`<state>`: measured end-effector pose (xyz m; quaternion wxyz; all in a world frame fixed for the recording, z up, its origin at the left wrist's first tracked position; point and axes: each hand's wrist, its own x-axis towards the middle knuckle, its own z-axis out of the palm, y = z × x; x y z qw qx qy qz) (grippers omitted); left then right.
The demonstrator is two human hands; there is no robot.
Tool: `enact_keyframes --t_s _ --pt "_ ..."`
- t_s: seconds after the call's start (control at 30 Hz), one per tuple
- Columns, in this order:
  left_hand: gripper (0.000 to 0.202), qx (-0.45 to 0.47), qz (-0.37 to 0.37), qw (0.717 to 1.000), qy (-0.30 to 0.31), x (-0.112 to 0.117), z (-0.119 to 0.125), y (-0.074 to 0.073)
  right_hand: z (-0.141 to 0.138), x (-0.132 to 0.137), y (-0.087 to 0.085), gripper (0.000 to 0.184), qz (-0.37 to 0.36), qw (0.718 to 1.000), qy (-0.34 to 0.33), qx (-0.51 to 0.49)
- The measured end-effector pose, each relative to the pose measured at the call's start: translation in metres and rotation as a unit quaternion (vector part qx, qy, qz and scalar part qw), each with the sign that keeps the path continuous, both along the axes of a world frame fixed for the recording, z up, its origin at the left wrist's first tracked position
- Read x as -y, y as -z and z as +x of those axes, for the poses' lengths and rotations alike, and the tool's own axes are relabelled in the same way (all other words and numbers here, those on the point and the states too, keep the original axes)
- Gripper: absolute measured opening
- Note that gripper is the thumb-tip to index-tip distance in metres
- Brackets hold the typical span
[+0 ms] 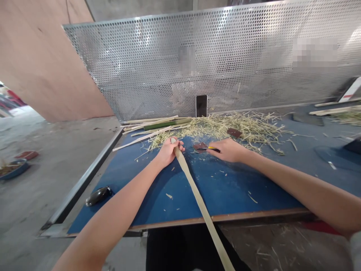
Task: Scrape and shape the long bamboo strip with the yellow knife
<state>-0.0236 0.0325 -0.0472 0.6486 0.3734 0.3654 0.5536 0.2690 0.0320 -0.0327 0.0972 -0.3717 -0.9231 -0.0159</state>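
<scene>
My left hand (167,153) is closed around the far end of a long, pale bamboo strip (197,194). From there the strip slants down toward me, past the table's front edge and over my dark trousers. My right hand (229,150) is closed on the yellow and black handle of a knife (213,148). Its blade side points left, toward the strip but apart from it. Beside the knife's front end lies a reddish-brown scrap (199,146), and a second reddish-brown scrap (234,133) rests behind my right hand.
Pale shavings (220,126) are heaped along the back of the blue table (158,203). Several strips and a green bamboo piece (166,124) lie back left. A phone (201,105) leans on the perforated metal panel (158,75). A dark, shiny oval object (97,196) sits front left.
</scene>
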Motion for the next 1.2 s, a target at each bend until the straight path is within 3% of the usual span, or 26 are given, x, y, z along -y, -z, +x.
enact_keyframes --t_s 0.3,0.5,0.77,1.0,1.1,1.2 --pt "0.024 -0.016 0.018 1.000 0.001 0.001 0.001 -0.001 -0.006 0.006 0.001 0.046 0.019 0.999 -0.033 0.030" --pt "0.023 -0.006 0.028 1.000 -0.005 -0.003 0.002 0.000 -0.009 0.013 -0.004 0.043 -0.026 0.998 -0.049 0.038" --pt "0.016 -0.058 0.038 0.994 -0.079 -0.045 0.013 -0.006 -0.042 0.019 -0.020 0.052 -0.053 0.993 -0.092 0.049" --pt "0.016 -0.122 0.037 0.988 -0.082 -0.085 0.031 0.003 -0.082 -0.018 -0.036 0.078 -0.053 0.995 -0.005 0.086" --pt "0.020 -0.134 0.037 0.988 -0.066 -0.092 0.030 0.007 -0.088 -0.041 -0.037 0.075 -0.058 0.994 0.021 0.085" --pt "0.023 -0.141 0.036 0.989 -0.030 -0.092 0.024 0.007 -0.089 -0.061 -0.038 0.067 -0.018 0.997 0.030 0.067"
